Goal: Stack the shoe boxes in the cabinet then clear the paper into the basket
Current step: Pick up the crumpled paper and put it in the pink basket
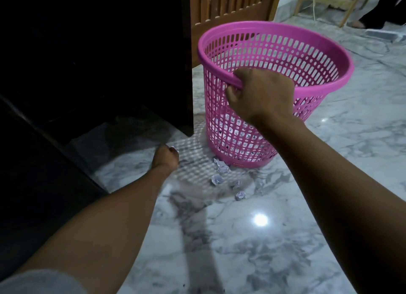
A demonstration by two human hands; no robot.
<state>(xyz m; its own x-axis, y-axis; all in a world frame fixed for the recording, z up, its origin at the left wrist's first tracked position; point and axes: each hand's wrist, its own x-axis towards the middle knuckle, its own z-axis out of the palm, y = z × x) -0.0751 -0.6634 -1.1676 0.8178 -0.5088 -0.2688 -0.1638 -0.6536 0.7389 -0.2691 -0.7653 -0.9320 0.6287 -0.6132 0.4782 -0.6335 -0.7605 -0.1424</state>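
The basket (274, 52), toward 1 o'clock, is pink moulded plastic, with a slotted lattice wall under a smooth, rounded rim of faint sheen. The floor (285, 238) is polished marble, white with grey veins, glossy enough to mirror a lamp as a bright spot at 5 o'clock. The crumpled paper (217, 179) at the basket's foot is white, matt and sharply creased. At 12 o'clock a slatted door (230, 3) is brown varnished wood. The cabinet (87, 52), at 10 o'clock, is too dark to judge. A grey cloth sleeve (33, 280) at 7 o'clock looks matt.
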